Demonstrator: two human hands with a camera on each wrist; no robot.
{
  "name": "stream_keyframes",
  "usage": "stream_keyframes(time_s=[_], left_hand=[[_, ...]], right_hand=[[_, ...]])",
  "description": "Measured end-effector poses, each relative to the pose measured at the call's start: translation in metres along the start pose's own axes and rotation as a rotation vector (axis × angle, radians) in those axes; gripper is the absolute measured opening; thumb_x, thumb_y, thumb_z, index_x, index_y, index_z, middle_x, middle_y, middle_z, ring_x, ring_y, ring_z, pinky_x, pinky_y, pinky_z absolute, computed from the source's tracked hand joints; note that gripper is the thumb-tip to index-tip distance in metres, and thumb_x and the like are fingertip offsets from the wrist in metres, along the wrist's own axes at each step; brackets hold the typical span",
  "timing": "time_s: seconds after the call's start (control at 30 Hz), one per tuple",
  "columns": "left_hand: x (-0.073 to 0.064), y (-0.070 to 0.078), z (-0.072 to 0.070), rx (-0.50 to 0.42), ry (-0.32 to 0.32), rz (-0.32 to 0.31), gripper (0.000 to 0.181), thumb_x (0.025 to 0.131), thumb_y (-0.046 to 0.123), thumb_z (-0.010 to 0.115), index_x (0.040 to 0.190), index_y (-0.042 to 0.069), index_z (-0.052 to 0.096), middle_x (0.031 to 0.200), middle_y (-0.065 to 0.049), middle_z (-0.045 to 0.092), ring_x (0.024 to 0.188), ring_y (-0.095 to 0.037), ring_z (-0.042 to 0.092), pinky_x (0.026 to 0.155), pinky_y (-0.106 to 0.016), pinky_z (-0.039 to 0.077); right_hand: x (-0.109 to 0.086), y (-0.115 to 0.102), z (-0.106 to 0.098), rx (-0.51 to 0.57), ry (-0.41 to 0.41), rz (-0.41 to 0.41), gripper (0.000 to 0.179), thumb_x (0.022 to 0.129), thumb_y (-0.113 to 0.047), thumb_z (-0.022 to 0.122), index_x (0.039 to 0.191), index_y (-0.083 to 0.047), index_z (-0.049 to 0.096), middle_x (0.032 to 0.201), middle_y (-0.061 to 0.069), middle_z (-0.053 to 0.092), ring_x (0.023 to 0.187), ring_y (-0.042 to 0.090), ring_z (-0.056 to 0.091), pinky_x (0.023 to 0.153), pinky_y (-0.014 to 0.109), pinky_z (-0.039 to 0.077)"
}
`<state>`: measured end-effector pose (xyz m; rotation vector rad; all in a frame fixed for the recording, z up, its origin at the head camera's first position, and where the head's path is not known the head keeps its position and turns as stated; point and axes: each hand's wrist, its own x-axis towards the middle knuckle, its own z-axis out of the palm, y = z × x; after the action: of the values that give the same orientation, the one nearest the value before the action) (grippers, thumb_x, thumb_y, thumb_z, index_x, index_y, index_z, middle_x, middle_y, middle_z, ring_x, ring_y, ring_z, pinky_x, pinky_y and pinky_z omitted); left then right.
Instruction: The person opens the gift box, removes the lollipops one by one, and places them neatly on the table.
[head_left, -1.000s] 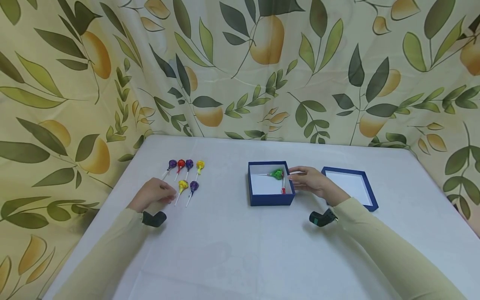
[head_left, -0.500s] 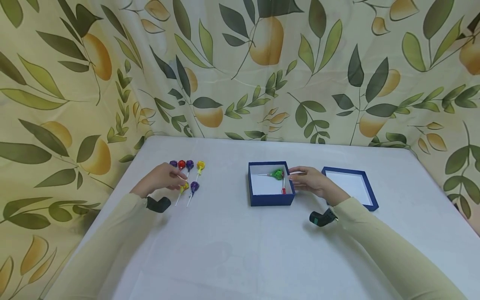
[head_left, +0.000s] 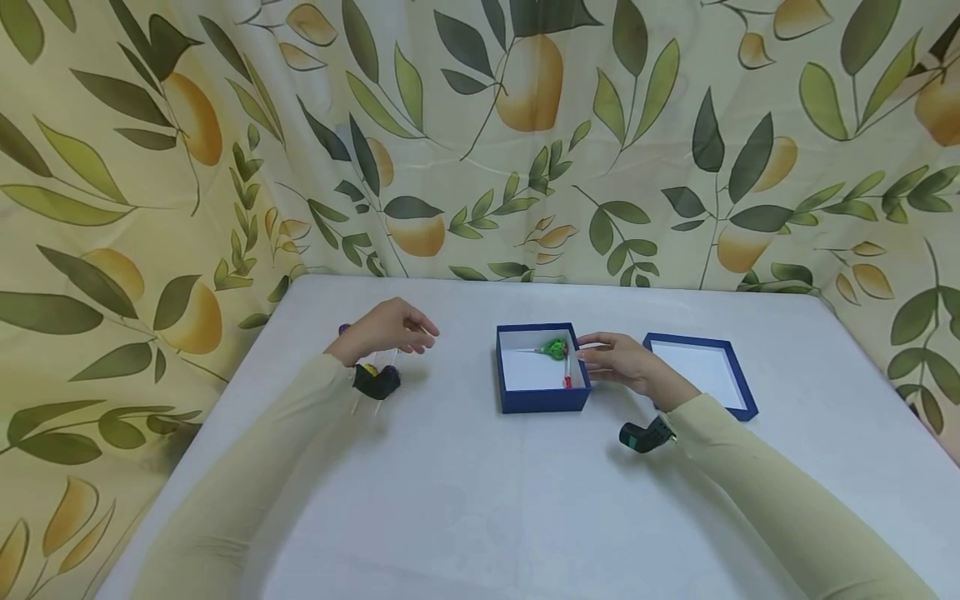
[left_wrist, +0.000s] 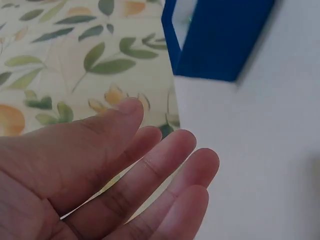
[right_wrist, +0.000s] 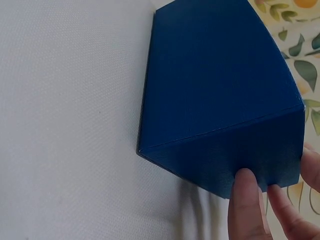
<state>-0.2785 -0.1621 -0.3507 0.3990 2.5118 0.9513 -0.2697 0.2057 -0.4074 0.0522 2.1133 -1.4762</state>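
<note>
My left hand (head_left: 393, 327) hovers over the lollipops at the left of the table, fingers loosely extended. Nothing lies between the fingers in the left wrist view. A purple lollipop (head_left: 344, 328) shows behind its wrist and a yellow lollipop (head_left: 371, 369) below it; the other lollipops are mostly hidden by the hand and the wrist camera. My right hand (head_left: 618, 362) rests its fingertips against the right wall of an open blue box (head_left: 543, 402). Inside the box are a green lollipop (head_left: 554, 348) and a white stick with a small red end (head_left: 567, 382).
The box's blue-edged lid (head_left: 738, 392) lies inside up at the right, partly behind my right hand. A white cloth (head_left: 480, 500) covers the table. Behind its far edge hangs a fruit-and-leaf patterned curtain (head_left: 465, 208).
My left hand has moved right and away from me, passing over the lollipops and now covering most of them. The right hand and the box have stayed in place.
</note>
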Motion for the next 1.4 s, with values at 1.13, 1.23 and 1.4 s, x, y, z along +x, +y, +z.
stream_keyframes(time_s=[1.13, 1.23, 1.4], left_hand=[[0.121, 0.114, 0.102, 0.212, -0.419, 0.313, 0.017, 0.085, 0.003, 0.067, 0.101, 0.001, 0.071, 0.096, -0.011, 0.072, 0.072, -0.009, 0.063, 0.069, -0.02, 0.054], [0.128, 0.113, 0.108, 0.215, -0.433, 0.295, 0.015, 0.084, 0.002, 0.067, 0.098, 0.003, 0.072, 0.095, -0.01, 0.071, 0.072, -0.009, 0.063, 0.07, -0.019, 0.054], [0.135, 0.11, 0.113, 0.269, -0.47, 0.272, 0.015, 0.085, 0.004, 0.066, 0.098, 0.008, 0.073, 0.096, -0.005, 0.071, 0.074, -0.009, 0.062, 0.068, -0.017, 0.052]], right_hand=[[-0.001, 0.001, -0.002, 0.015, -0.026, -0.004, 0.06, 0.095, -0.02, 0.053, 0.144, 0.002, 0.026, 0.142, 0.029, 0.036, 0.108, 0.021, 0.058, 0.101, 0.039, 0.046], [-0.003, 0.0, -0.002, 0.011, -0.022, -0.005, 0.059, 0.095, -0.018, 0.053, 0.144, 0.003, 0.026, 0.141, 0.029, 0.038, 0.106, 0.02, 0.058, 0.1, 0.038, 0.047], [-0.006, -0.001, -0.002, 0.021, -0.021, -0.015, 0.059, 0.096, -0.018, 0.053, 0.144, 0.004, 0.026, 0.14, 0.029, 0.038, 0.107, 0.02, 0.058, 0.098, 0.037, 0.048]])
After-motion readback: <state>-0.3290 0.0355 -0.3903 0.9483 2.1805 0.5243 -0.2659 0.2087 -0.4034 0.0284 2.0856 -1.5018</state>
